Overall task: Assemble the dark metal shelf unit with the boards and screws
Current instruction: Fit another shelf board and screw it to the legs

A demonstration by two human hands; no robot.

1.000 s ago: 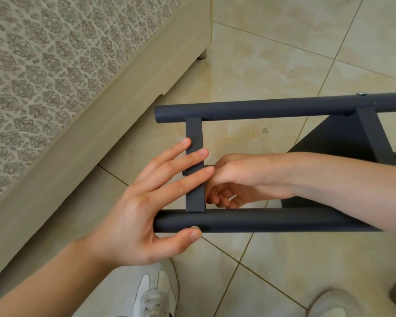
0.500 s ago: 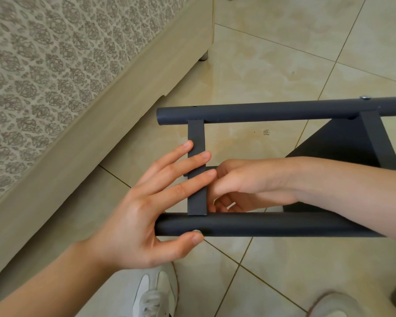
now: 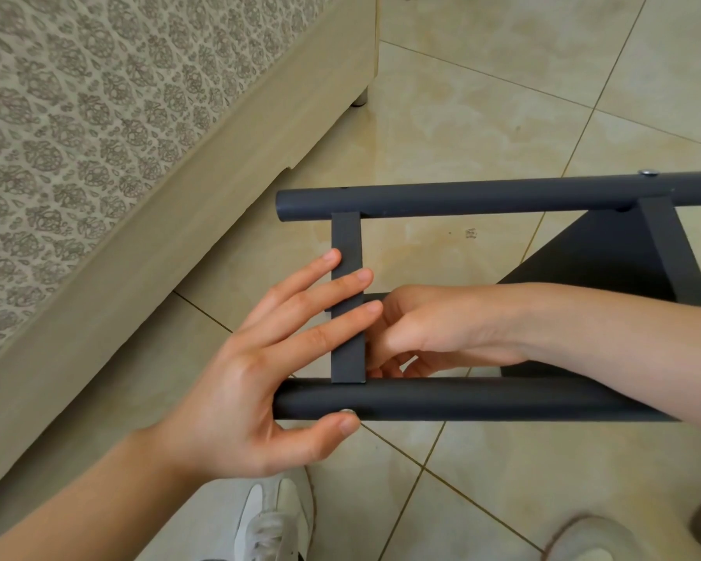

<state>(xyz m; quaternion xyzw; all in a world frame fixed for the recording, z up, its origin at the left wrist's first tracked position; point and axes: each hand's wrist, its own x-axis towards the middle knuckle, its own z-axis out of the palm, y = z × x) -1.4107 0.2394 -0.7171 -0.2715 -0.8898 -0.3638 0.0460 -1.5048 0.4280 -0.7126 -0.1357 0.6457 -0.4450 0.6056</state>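
Dark metal shelf frame (image 3: 482, 404) lies on its side across the centre & right of frame, over the beige tiled floor (image 3: 482, 95). Two round tubes run left-right: upper tube (image 3: 462, 198) just above mid-frame, lower tube (image 3: 502, 404) below it. Flat crossbar (image 3: 347, 253) joins them near their left ends; a 2nd crossbar (image 3: 672, 253) sits far right. Dark board (image 3: 591, 253) shows behind the frame at right, edge-on angle, partly hidden by the forearm.

Left hand (image 3: 260, 370) comes in from lower left, fingers spread & flat across the front of the left crossbar, thumb (image 3: 332, 429) pressed under the lower tube, right against a small silver screw head (image 3: 347, 411). So: hand open, braced on crossbar + tube, not wrapped round.

Right hand (image 3: 417, 330) reaches in from the right, between the two tubes, just behind the left crossbar. Fingers curled in, tips tucked near the crossbar/lower tube joint. Can't tell what, if anything, it's pinching; the bar & the left fingers hide it.

Another silver screw (image 3: 648, 172) sits on top of the upper tube, upper right, above the 2nd crossbar.

Upper left: bed base (image 3: 179, 196) w/ patterned fabric side (image 3: 77, 95), one short leg (image 3: 359, 100) on the tiles. Bottom of frame: white shoe (image 3: 272, 520) centre, 2nd shoe (image 3: 583, 540) lower right.
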